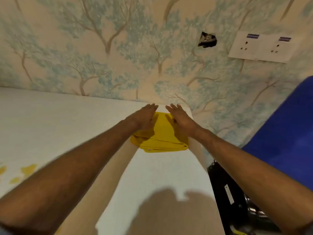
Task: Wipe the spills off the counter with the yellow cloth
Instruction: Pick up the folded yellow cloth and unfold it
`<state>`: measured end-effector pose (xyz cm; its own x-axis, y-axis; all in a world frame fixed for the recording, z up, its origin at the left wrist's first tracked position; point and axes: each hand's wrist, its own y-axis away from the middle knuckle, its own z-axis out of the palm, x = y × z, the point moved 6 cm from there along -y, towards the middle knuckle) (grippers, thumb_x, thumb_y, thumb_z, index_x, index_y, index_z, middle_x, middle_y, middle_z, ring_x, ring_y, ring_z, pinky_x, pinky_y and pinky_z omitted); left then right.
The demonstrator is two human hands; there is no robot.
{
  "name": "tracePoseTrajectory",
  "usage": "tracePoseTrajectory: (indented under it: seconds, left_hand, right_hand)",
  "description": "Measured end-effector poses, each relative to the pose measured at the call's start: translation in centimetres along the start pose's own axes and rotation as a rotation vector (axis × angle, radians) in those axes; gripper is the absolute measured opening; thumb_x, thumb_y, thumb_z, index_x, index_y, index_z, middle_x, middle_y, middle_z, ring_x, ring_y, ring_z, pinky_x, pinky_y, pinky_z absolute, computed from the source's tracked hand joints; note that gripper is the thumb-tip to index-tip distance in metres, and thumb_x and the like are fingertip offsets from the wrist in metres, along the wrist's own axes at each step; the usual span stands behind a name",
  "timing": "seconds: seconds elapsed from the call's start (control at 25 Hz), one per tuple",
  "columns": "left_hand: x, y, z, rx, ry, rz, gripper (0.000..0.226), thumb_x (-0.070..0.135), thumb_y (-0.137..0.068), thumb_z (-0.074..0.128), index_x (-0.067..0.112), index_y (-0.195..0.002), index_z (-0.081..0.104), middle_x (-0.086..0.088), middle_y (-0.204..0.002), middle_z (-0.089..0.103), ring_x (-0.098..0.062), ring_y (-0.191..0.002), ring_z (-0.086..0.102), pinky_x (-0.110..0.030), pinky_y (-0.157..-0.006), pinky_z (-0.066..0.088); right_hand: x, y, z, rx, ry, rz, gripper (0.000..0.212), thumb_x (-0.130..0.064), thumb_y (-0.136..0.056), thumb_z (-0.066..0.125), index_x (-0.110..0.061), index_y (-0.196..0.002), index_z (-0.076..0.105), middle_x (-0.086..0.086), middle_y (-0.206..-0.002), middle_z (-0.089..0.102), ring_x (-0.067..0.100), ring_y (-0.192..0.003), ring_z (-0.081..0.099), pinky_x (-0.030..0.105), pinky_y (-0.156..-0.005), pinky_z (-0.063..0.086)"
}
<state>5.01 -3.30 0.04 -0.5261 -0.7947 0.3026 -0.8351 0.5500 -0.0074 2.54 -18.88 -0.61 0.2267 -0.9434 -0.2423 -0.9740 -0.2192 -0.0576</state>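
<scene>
A folded yellow cloth (160, 138) lies on the narrow white counter (152, 170), close to the wallpapered wall. My left hand (144, 117) rests flat on the cloth's left side, fingers stretched toward the wall. Flat on the cloth's right side lies my right hand (181, 117), fingers straight and apart. Neither hand grips the cloth; both press on top of it. Yellow spill marks (28, 168) show on the white surface at the far left.
A wall with blue tree wallpaper (118, 56) stands right behind the cloth. It carries a white socket plate (260, 48) and a dark hole (207, 39). A blue object (284, 133) sits at the right, with black equipment (227, 192) below it.
</scene>
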Motion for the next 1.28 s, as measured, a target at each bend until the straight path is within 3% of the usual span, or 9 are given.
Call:
tracePoseTrajectory:
  seconds: [0.16,0.28,0.4,0.48,0.64,0.8,0.92,1.04,1.28]
  left_hand:
    - [-2.2,-3.7,2.2,-0.083,0.052,-0.035,0.067,0.017,-0.100,0.047,0.006,-0.159,0.016,-0.016,-0.168,0.019,-0.030,-0.155,0.021,-0.040,-0.126,0.018]
    - [-3.6,-5.2,3.8,-0.129,-0.020,0.004,0.066,0.032,-0.102,0.044,0.007,-0.158,0.019,-0.019,-0.164,0.028,-0.035,-0.151,0.028,-0.044,-0.123,0.024]
    - [-4.9,-5.4,2.9,-0.049,-0.095,0.043,0.082,0.057,-0.093,0.046,0.017,-0.159,0.020,-0.012,-0.159,0.041,-0.037,-0.147,0.034,-0.050,-0.118,0.027]
    - [-5.0,-5.5,2.0,-0.033,-0.135,0.038,0.079,0.061,-0.091,0.051,0.023,-0.157,0.028,-0.009,-0.154,0.048,-0.033,-0.144,0.040,-0.049,-0.115,0.026]
    - [-3.2,-4.7,0.8,-0.044,-0.152,0.097,0.052,0.050,-0.087,0.067,0.020,-0.129,0.064,-0.012,-0.125,0.067,-0.032,-0.115,0.061,-0.041,-0.092,0.046]
    - [-2.2,-2.4,-2.1,-0.010,0.080,0.116,0.038,0.039,-0.076,0.082,0.013,-0.103,0.072,-0.009,-0.102,0.074,-0.026,-0.092,0.065,-0.030,-0.073,0.044]
    - [-0.8,0.5,-3.8,-0.022,0.171,0.169,0.042,0.042,-0.074,0.083,0.015,-0.105,0.074,0.001,-0.093,0.072,-0.017,-0.083,0.062,-0.018,-0.065,0.041]
    - [0.6,3.7,-4.9,-0.093,0.163,0.180,0.047,0.045,-0.074,0.082,0.019,-0.113,0.073,0.000,-0.099,0.074,-0.021,-0.087,0.065,-0.028,-0.071,0.046]
    - [2.7,9.1,-11.4,-0.105,0.185,0.166,0.054,0.030,-0.080,0.081,0.016,-0.130,0.066,-0.005,-0.115,0.072,-0.022,-0.100,0.066,-0.032,-0.088,0.053]
  right_hand:
    - [3.2,-3.5,1.4,-0.056,-0.027,0.040,0.060,-0.007,-0.105,0.041,-0.011,-0.160,0.018,0.015,-0.169,0.013,0.035,-0.157,0.006,0.051,-0.126,0.014]
    - [3.8,-4.9,3.2,-0.102,0.037,-0.033,0.054,-0.020,-0.109,0.039,-0.006,-0.158,0.024,0.017,-0.165,0.026,0.033,-0.154,0.023,0.042,-0.125,0.020]
    - [3.5,-5.0,3.4,-0.062,0.068,-0.070,0.047,-0.021,-0.106,0.045,-0.008,-0.151,0.041,0.022,-0.148,0.047,0.036,-0.137,0.043,0.042,-0.113,0.033]
    - [3.1,-5.0,2.5,-0.021,0.049,-0.044,0.045,-0.019,-0.100,0.054,-0.013,-0.144,0.050,0.020,-0.137,0.054,0.037,-0.126,0.051,0.042,-0.105,0.040]
    - [2.2,-4.7,0.7,-0.010,0.050,0.012,0.033,-0.010,-0.086,0.069,-0.010,-0.119,0.068,0.018,-0.117,0.067,0.036,-0.110,0.061,0.034,-0.084,0.046]
    - [1.1,-2.9,-2.3,-0.065,0.086,0.024,0.034,-0.017,-0.083,0.077,-0.011,-0.115,0.070,0.013,-0.110,0.063,0.031,-0.107,0.061,0.027,-0.075,0.037]
    - [-0.4,-1.3,-4.7,-0.119,0.147,-0.014,0.029,-0.008,-0.082,0.070,-0.011,-0.111,0.069,0.012,-0.110,0.069,0.031,-0.104,0.063,0.028,-0.073,0.041]
    - [-2.6,0.7,-7.5,-0.124,0.208,-0.062,0.029,-0.006,-0.083,0.072,-0.012,-0.111,0.070,0.011,-0.112,0.072,0.028,-0.102,0.064,0.029,-0.073,0.042]
    - [-7.1,5.0,-13.9,-0.089,0.202,-0.120,0.031,-0.019,-0.080,0.084,-0.015,-0.109,0.075,0.006,-0.105,0.075,0.014,-0.083,0.058,0.024,-0.068,0.041]
